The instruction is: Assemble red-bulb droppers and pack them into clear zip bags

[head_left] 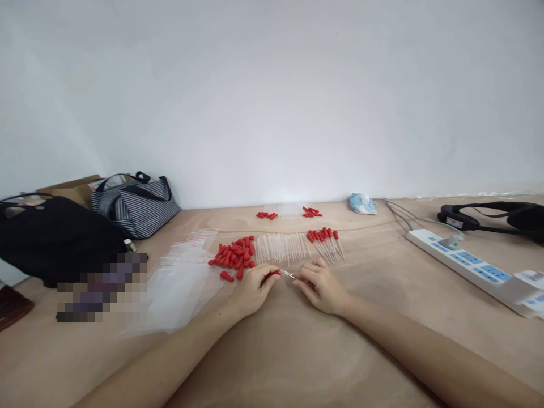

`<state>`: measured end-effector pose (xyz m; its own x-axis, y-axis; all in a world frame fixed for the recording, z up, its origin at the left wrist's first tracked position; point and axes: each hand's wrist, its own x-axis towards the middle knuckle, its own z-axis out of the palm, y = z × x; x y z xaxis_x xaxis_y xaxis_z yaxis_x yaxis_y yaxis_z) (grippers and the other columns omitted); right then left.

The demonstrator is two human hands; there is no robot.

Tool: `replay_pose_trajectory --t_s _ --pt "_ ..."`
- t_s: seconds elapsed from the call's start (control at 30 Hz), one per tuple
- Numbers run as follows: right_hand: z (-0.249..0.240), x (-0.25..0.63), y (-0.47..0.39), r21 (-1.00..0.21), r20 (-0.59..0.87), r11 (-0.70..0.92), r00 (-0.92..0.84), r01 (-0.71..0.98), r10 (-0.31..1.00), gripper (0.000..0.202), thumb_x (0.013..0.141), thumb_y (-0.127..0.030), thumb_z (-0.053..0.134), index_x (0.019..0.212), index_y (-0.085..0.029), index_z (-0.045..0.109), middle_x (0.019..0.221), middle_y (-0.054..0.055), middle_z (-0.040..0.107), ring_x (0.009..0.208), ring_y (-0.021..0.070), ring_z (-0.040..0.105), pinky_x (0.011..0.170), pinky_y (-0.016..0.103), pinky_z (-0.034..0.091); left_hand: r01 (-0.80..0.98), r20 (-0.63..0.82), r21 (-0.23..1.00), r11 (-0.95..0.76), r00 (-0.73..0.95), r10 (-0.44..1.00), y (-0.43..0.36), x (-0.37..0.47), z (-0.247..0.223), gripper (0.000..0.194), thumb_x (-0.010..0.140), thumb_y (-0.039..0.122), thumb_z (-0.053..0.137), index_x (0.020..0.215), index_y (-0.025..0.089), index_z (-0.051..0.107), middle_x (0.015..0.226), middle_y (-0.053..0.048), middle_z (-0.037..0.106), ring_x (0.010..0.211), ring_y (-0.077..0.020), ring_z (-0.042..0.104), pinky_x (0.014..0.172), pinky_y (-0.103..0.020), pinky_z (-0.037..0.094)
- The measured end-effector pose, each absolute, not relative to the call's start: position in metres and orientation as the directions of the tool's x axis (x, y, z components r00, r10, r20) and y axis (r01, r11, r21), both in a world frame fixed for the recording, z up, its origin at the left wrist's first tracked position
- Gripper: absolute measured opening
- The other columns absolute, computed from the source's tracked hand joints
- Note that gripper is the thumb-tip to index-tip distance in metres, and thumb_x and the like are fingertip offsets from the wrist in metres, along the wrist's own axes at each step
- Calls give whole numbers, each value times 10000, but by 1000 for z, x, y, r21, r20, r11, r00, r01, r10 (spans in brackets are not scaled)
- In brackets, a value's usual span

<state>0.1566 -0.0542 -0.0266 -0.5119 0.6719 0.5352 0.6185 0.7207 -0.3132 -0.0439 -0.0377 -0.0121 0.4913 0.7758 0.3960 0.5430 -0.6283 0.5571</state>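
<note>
In the head view my left hand (256, 288) pinches a red rubber dropper bulb (275, 272). A clear glass dropper tube (288, 274) runs from the bulb to the fingertips of my right hand (319, 286), which are closed on its other end. How deep the tube sits in the bulb cannot be made out. Beyond my hands lies a row of clear tubes (280, 247). Loose red bulbs (234, 255) are heaped left of the row. Droppers with red bulbs on them (326, 241) lie side by side to its right.
Clear zip bags (178, 283) lie left of the bulbs. More red bulbs (267, 215) and tubes lie near the wall. A striped bag (140, 207) and a black bag (63, 238) stand at left. On the right are a power strip (467, 263), a black headset (488, 218) and a blue-white packet (362, 204).
</note>
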Motion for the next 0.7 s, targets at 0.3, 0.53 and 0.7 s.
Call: replay_pose_trajectory --t_s 0.3,0.53,0.7 --pt "-21 167 -49 -200 502 787 -628 584 594 188 853 -199 409 840 -191 597 713 -3 587 602 98 457 701 299 216 513 386 467 -720 614 688 -45 -44 -7 156 832 156 430 761 164 569 733 -12 579 679 -132 546 634 -234 422" --pt "-22 166 -50 -76 551 796 -640 601 536 221 846 -184 385 840 -182 607 709 10 577 568 99 405 678 307 202 519 382 373 -769 670 637 -49 -43 -6 161 845 167 407 761 163 544 715 -12 548 674 -138 535 637 -241 423" --pt "-26 158 -53 -135 559 796 -618 590 553 245 858 -176 357 831 -156 599 686 17 564 597 110 424 653 290 219 509 399 310 -803 697 596 -49 -42 -9 188 857 169 387 754 154 544 715 -20 545 672 -138 522 636 -242 420"
